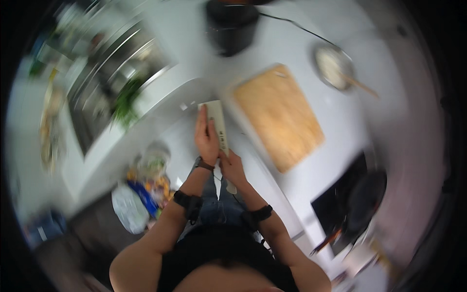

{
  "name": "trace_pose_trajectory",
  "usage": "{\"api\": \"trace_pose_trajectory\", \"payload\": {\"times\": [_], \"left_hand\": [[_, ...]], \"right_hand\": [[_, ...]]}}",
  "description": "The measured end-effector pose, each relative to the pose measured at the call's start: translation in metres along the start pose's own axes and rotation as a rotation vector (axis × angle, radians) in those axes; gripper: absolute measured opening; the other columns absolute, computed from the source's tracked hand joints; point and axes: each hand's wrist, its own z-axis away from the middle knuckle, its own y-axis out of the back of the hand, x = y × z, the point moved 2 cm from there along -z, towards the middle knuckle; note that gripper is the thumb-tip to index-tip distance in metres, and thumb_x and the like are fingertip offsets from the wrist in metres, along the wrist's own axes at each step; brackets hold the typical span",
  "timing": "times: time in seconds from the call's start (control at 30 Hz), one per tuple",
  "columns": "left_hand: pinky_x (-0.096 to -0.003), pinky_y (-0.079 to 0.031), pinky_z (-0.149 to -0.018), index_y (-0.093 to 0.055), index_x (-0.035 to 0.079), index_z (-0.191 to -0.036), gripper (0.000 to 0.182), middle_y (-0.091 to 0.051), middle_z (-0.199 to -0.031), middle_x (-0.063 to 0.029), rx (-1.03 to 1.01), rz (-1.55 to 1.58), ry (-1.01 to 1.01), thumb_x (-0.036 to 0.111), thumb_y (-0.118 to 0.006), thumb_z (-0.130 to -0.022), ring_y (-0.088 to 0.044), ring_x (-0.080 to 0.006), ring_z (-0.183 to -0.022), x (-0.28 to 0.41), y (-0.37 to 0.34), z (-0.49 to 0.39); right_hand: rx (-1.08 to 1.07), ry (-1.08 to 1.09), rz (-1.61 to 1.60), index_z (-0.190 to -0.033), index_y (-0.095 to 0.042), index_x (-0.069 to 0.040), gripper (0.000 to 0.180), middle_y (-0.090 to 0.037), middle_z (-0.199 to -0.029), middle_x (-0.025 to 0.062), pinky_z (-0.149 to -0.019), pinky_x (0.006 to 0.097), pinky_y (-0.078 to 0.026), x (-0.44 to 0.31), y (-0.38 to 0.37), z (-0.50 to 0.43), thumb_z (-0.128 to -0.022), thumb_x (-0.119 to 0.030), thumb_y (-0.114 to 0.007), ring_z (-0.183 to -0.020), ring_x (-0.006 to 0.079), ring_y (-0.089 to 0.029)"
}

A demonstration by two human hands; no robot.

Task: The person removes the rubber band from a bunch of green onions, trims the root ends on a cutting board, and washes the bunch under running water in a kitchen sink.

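A pale, cream-coloured broad-bladed knife [220, 126], bearing dark writing, is held lengthwise in front of my body. My right hand [233, 168] is closed around its handle, whose rounded end shows below the fist. Along the blade's left side lies my left hand [207, 140], fingers stretched towards the far end and the thumb over the flat face. Part of the blade is hidden behind that hand. To the right of the knife, a wooden cutting board [279, 118] rests on the white counter [310, 146].
A steel sink [87, 109] with green leafy vegetables [127, 100] at its edge is at left. Beyond stands a black appliance [231, 27]. A bowl of white food [332, 67] holds a wooden utensil. A dark pan [366, 200] sits at right; bagged items [131, 208] lie low at left.
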Motion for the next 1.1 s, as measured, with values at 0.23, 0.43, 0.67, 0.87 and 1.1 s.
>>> {"api": "trace_pose_trajectory", "payload": {"times": [0.23, 0.43, 0.67, 0.87, 1.1], "left_hand": [[-0.0367, -0.038, -0.108, -0.047, 0.002, -0.141, 0.045, -0.05, -0.141, -0.0203, 0.471, -0.28, 0.216, 0.001, -0.046, -0.096, -0.047, -0.0336, -0.133, -0.109, 0.184, 0.091], [-0.0389, -0.039, -0.108, -0.048, 0.002, -0.139, 0.044, -0.05, -0.141, -0.0204, 0.741, -0.423, 0.387, -0.001, -0.043, -0.096, -0.045, -0.035, -0.134, -0.259, 0.315, 0.162], [-0.0392, -0.042, -0.105, -0.054, 0.002, -0.133, 0.038, -0.055, -0.132, -0.0242, 0.909, -0.399, 0.641, 0.002, -0.047, -0.095, -0.049, -0.0386, -0.127, -0.541, 0.401, 0.212], [-0.0341, -0.047, -0.096, -0.06, -0.004, -0.12, 0.031, -0.065, -0.12, -0.019, 1.124, 0.237, 0.631, 0.019, -0.051, -0.101, -0.061, -0.0259, -0.113, -0.686, 0.442, 0.233], [-0.0227, -0.042, -0.05, -0.061, 0.005, -0.081, 0.03, -0.056, -0.064, 0.0014, 1.464, 0.567, 0.613, 0.031, -0.062, -0.097, -0.05, -0.0097, -0.048, -0.648, 0.499, 0.258]], "right_hand": [[-0.594, -0.279, 0.087, -0.085, -0.054, -0.003, 0.035, -0.05, -0.054, 0.0022, -0.037, 0.0291, -0.037, 0.075, -0.148, 0.045, -0.104, -0.03, -0.045, -0.038, 0.0109, -0.045], [-0.854, -0.375, 0.193, -0.089, -0.053, -0.003, 0.033, -0.045, -0.053, 0.0009, -0.036, 0.0288, -0.036, 0.18, -0.301, 0.049, -0.104, -0.031, -0.045, -0.038, 0.0107, -0.043], [-0.808, -0.449, 0.369, -0.092, -0.054, 0.0, 0.03, -0.048, -0.057, 0.0018, -0.038, 0.0295, -0.038, 0.341, -0.448, -0.008, -0.102, -0.028, -0.047, -0.042, 0.0112, -0.047], [-0.753, 0.439, 0.879, -0.092, -0.053, -0.002, 0.025, -0.059, -0.062, 0.0137, -0.048, 0.0403, -0.047, 0.394, -0.496, -0.049, -0.099, -0.025, -0.052, -0.057, 0.0286, -0.063], [-0.703, 0.746, 1.259, -0.095, -0.051, -0.005, 0.017, -0.063, -0.085, 0.0116, -0.064, 0.0408, -0.054, 0.369, -0.495, -0.043, -0.09, -0.018, -0.06, -0.071, 0.0305, -0.066]]}}
